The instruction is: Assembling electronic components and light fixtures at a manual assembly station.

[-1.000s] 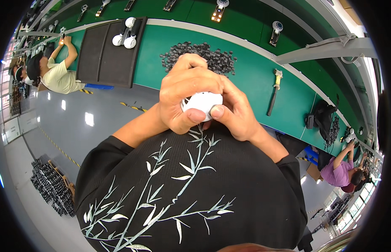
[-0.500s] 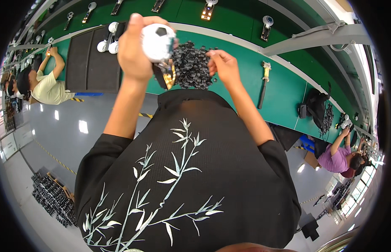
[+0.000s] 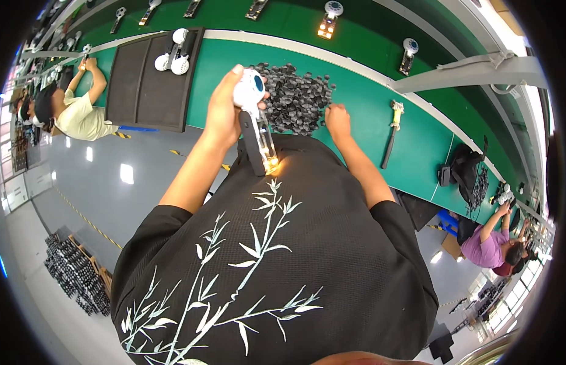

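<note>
My left hand (image 3: 223,109) is closed round the white ball-shaped head of a light (image 3: 249,89). Its black handle and clear side section point down toward my shirt, with warm lamps glowing near the lower end. A dark blue-green round spot shows on the white head. Beside it on the green table (image 3: 362,85) lies a heap of small black discs (image 3: 298,97). At the right edge of this heap is my right hand (image 3: 338,123), fingers curled in. Whatever those fingers may hold is hidden.
A dark divided tray (image 3: 128,82) at left carries several white-headed lights (image 3: 180,64). To the right lies a hammer-like tool (image 3: 389,143), then a black bag (image 3: 462,167). More lights (image 3: 327,24) line the green back panel. Co-workers sit at left (image 3: 82,118) and right (image 3: 484,243).
My left hand has lowered and turned the light, so its lit lower section now shows fully. My right hand has shifted right and down, its fingers more curled. The whole view has shifted slightly.
</note>
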A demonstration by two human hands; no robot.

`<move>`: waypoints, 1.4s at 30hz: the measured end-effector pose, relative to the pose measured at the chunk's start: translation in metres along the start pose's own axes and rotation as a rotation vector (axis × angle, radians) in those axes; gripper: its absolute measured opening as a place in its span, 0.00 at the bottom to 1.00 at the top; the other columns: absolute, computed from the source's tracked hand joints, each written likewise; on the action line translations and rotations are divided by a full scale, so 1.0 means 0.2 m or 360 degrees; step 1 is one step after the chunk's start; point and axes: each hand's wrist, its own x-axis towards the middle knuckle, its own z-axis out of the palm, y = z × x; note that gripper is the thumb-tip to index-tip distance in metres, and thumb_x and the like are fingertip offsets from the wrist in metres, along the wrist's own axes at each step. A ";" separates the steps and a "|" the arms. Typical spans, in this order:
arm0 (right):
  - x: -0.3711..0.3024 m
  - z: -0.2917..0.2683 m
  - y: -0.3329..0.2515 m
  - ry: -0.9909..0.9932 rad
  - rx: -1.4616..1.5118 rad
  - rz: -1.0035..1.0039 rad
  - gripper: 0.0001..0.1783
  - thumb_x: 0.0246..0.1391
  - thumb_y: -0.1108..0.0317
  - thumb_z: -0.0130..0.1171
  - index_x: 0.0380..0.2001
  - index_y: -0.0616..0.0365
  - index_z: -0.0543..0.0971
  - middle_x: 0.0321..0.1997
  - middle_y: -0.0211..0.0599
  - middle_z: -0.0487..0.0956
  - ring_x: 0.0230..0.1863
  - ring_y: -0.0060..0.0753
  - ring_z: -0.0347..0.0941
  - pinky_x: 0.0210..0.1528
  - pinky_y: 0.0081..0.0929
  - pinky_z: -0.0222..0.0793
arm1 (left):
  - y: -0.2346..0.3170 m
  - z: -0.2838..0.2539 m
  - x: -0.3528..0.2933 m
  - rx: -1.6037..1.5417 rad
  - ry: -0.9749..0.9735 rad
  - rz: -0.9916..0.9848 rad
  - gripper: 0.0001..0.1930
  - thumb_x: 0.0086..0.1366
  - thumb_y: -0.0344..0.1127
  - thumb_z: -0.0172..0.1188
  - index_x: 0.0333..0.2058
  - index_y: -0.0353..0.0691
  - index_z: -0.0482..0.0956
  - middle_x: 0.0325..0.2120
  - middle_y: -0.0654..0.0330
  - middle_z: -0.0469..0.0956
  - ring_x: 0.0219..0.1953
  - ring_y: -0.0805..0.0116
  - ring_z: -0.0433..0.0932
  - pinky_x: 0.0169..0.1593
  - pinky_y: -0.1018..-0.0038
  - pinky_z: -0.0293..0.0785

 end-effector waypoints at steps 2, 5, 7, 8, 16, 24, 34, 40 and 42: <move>0.00 -0.01 -0.04 -0.0183 -0.0242 -0.0076 0.13 0.46 0.64 0.61 0.31 0.63 0.79 0.25 0.50 0.78 0.22 0.53 0.74 0.27 0.41 0.73 | -0.01 0.00 -0.01 0.0194 -0.0049 0.0193 0.20 0.67 0.47 0.47 0.44 0.33 0.71 0.33 0.49 0.77 0.27 0.66 0.77 0.25 0.76 0.73; 0.04 -0.07 -0.07 -0.0350 -0.0284 -0.0098 0.11 0.46 0.65 0.59 0.28 0.63 0.80 0.26 0.51 0.78 0.22 0.54 0.74 0.28 0.41 0.73 | 0.00 -0.02 0.01 0.0378 -0.0149 0.0294 0.20 0.67 0.46 0.46 0.44 0.33 0.70 0.33 0.49 0.77 0.27 0.66 0.77 0.26 0.76 0.74; 0.04 -0.12 -0.08 -0.0517 -0.0336 -0.0107 0.10 0.46 0.67 0.57 0.25 0.64 0.80 0.26 0.52 0.78 0.23 0.55 0.74 0.30 0.42 0.73 | -0.01 -0.03 0.01 0.0558 -0.0261 0.0386 0.20 0.67 0.45 0.45 0.44 0.33 0.70 0.34 0.48 0.77 0.27 0.66 0.77 0.26 0.75 0.75; 0.05 -0.15 -0.09 -0.0517 -0.0338 -0.0109 0.10 0.46 0.67 0.57 0.25 0.64 0.80 0.26 0.52 0.78 0.23 0.55 0.74 0.30 0.42 0.73 | -0.01 -0.03 0.01 0.0556 -0.0259 0.0387 0.20 0.67 0.45 0.45 0.44 0.33 0.70 0.34 0.48 0.77 0.27 0.66 0.77 0.26 0.75 0.75; 0.22 -0.75 -0.51 -0.0387 0.1341 0.0450 0.11 0.51 0.67 0.61 0.26 0.68 0.80 0.22 0.42 0.77 0.21 0.32 0.72 0.26 0.22 0.71 | -0.03 0.05 0.00 0.0056 -0.0221 0.0294 0.15 0.66 0.40 0.47 0.40 0.32 0.70 0.31 0.52 0.76 0.22 0.69 0.75 0.26 0.77 0.74; 0.19 -1.41 -1.00 -0.0691 0.2708 0.0595 0.07 0.54 0.71 0.62 0.27 0.64 0.77 0.19 0.33 0.75 0.19 0.20 0.68 0.21 0.14 0.66 | 0.06 0.19 -0.08 0.0177 -0.0258 0.0175 0.17 0.67 0.42 0.43 0.41 0.32 0.70 0.30 0.51 0.76 0.20 0.68 0.74 0.23 0.76 0.72; 0.17 -1.42 -1.08 -0.0682 0.2586 0.0425 0.07 0.55 0.71 0.60 0.31 0.63 0.74 0.21 0.33 0.72 0.18 0.19 0.64 0.21 0.15 0.64 | 0.02 0.21 -0.09 0.0134 -0.0288 0.0202 0.14 0.67 0.39 0.44 0.40 0.33 0.70 0.26 0.54 0.75 0.19 0.69 0.72 0.20 0.77 0.70; 0.16 -1.34 -1.07 -0.0526 0.2690 0.0496 0.10 0.56 0.69 0.59 0.37 0.63 0.73 0.25 0.33 0.73 0.20 0.18 0.64 0.22 0.15 0.62 | -0.02 0.16 -0.05 0.0067 -0.0324 0.0041 0.21 0.68 0.45 0.42 0.48 0.33 0.68 0.27 0.53 0.75 0.18 0.66 0.74 0.19 0.76 0.70; 0.17 -1.32 -1.05 -0.0505 0.2734 0.0531 0.13 0.56 0.68 0.59 0.42 0.63 0.73 0.27 0.33 0.74 0.22 0.18 0.65 0.22 0.15 0.61 | -0.01 0.15 -0.04 0.0018 -0.0359 -0.0059 0.22 0.68 0.46 0.42 0.51 0.34 0.68 0.28 0.53 0.75 0.18 0.66 0.74 0.19 0.76 0.70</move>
